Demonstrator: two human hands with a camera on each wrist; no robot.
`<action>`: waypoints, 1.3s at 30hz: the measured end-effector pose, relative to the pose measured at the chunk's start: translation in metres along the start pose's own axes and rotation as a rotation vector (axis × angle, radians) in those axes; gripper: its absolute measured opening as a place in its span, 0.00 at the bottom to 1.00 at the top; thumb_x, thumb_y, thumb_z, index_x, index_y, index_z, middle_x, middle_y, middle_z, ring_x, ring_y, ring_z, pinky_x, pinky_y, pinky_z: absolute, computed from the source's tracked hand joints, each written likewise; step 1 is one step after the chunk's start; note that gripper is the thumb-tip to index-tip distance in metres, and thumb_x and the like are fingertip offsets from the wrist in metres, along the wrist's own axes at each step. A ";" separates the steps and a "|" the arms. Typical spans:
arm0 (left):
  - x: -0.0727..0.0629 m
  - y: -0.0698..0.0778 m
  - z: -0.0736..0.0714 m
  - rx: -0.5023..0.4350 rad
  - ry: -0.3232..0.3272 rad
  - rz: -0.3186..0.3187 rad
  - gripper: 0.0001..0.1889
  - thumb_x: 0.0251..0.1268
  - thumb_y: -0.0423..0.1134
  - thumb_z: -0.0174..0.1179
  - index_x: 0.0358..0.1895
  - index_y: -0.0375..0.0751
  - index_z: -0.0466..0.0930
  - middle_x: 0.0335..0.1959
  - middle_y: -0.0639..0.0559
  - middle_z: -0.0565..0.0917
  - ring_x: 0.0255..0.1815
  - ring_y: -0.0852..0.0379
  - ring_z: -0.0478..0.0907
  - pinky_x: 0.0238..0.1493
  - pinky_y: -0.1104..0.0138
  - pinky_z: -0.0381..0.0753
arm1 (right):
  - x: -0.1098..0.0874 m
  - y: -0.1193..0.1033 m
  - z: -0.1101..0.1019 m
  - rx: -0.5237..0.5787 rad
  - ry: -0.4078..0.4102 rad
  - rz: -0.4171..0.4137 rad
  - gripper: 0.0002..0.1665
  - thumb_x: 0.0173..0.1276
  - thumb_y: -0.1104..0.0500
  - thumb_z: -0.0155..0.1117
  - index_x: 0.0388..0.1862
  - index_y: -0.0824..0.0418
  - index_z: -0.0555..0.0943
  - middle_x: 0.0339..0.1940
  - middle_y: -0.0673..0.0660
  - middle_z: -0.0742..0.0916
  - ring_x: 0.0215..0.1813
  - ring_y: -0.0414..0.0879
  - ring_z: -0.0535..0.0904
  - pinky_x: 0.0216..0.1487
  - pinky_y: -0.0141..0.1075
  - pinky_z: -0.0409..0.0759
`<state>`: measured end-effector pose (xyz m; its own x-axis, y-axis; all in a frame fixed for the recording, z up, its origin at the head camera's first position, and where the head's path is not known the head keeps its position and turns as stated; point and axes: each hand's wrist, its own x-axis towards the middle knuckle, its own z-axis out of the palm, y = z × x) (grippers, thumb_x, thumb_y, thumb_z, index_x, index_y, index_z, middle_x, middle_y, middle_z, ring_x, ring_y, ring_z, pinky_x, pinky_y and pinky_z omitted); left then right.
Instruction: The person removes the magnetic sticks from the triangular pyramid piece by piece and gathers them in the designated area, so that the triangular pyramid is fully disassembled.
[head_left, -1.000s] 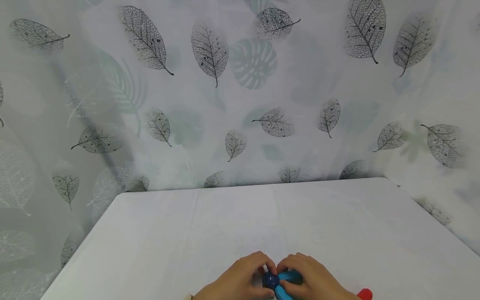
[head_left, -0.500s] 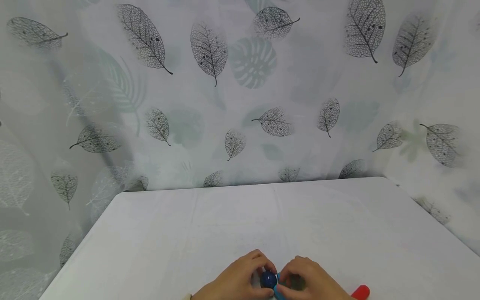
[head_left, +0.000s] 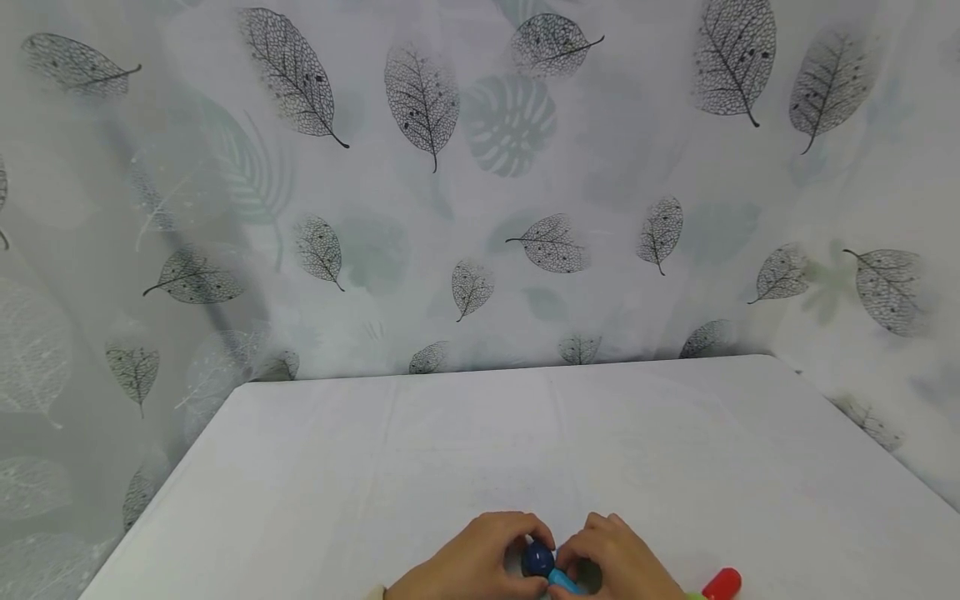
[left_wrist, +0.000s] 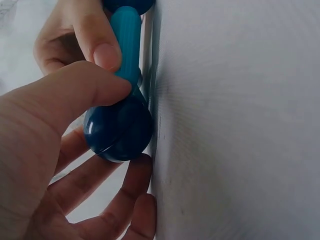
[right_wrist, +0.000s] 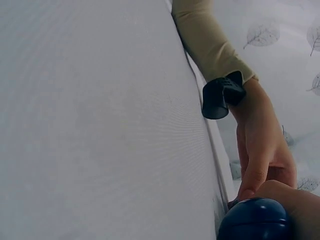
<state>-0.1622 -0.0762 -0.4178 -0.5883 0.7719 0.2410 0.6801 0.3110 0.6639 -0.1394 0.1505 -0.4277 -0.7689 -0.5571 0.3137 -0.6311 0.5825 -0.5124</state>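
Dark blue and glossy, a ball (head_left: 537, 558) sits between the thumb and curled fingers of the person's left grip (head_left: 483, 554), near the bottom edge of the head view. In the left wrist view that thumb lies over the place where the ball meets a light blue rod (left_wrist: 128, 42), so how far the two are joined cannot be told; the other fingers come round the ball from below. Close against it, the right grip (head_left: 615, 554) pinches the same rod, its thumb pressed along the side. At the rod's far end the left wrist view shows part of a second dark blue ball (left_wrist: 128, 4), cut off by the frame. One seamed blue ball also shows at the lower edge of the right wrist view; which of the two it is cannot be told. Further up the left arm, a black device (right_wrist: 222, 97) sits at the wrist, by the cuff of a beige sleeve (right_wrist: 210, 42). Beside the right forearm lies a red piece (head_left: 723, 583) with a rounded end, a sliver of yellow-green (head_left: 696, 596) just beside it. White and smooth, the surface (head_left: 450, 458) stretches away beneath all this to a pale backdrop (head_left: 420, 192) printed with dark skeleton leaves and faint green fronds.
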 end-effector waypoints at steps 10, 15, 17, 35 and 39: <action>0.003 0.001 0.000 -0.049 -0.015 -0.013 0.14 0.58 0.35 0.66 0.48 0.42 0.79 0.39 0.61 0.82 0.36 0.75 0.74 0.39 0.79 0.76 | 0.000 -0.003 0.001 -0.022 0.037 0.013 0.11 0.54 0.45 0.75 0.26 0.50 0.86 0.22 0.31 0.75 0.30 0.27 0.64 0.28 0.24 0.59; 0.004 0.001 0.000 -0.091 -0.011 -0.036 0.13 0.58 0.35 0.66 0.47 0.41 0.80 0.39 0.61 0.82 0.35 0.75 0.74 0.38 0.79 0.76 | 0.000 -0.004 0.001 -0.007 0.023 0.060 0.12 0.55 0.45 0.74 0.27 0.51 0.87 0.23 0.32 0.75 0.30 0.28 0.63 0.28 0.24 0.60; 0.004 0.001 0.000 -0.113 -0.008 -0.052 0.13 0.58 0.35 0.66 0.47 0.40 0.80 0.39 0.61 0.83 0.35 0.75 0.75 0.38 0.79 0.77 | 0.000 -0.004 0.001 -0.001 0.017 0.078 0.12 0.56 0.45 0.73 0.27 0.51 0.87 0.23 0.32 0.75 0.31 0.28 0.63 0.28 0.24 0.60; 0.004 -0.004 -0.004 -0.230 0.049 -0.161 0.13 0.59 0.35 0.64 0.46 0.35 0.79 0.35 0.59 0.83 0.33 0.74 0.75 0.37 0.77 0.78 | 0.000 0.003 0.002 -0.006 0.017 0.011 0.10 0.56 0.47 0.74 0.27 0.51 0.86 0.24 0.32 0.76 0.29 0.27 0.63 0.28 0.24 0.59; 0.002 -0.009 -0.008 -0.267 0.080 -0.174 0.13 0.60 0.34 0.66 0.46 0.35 0.79 0.37 0.56 0.83 0.36 0.72 0.77 0.38 0.76 0.79 | 0.001 0.005 0.001 0.005 -0.002 -0.017 0.09 0.56 0.49 0.74 0.27 0.51 0.85 0.23 0.32 0.77 0.28 0.26 0.63 0.28 0.24 0.58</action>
<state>-0.1731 -0.0818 -0.4175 -0.7251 0.6709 0.1555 0.4340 0.2698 0.8596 -0.1432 0.1529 -0.4308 -0.7581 -0.5677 0.3209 -0.6433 0.5703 -0.5108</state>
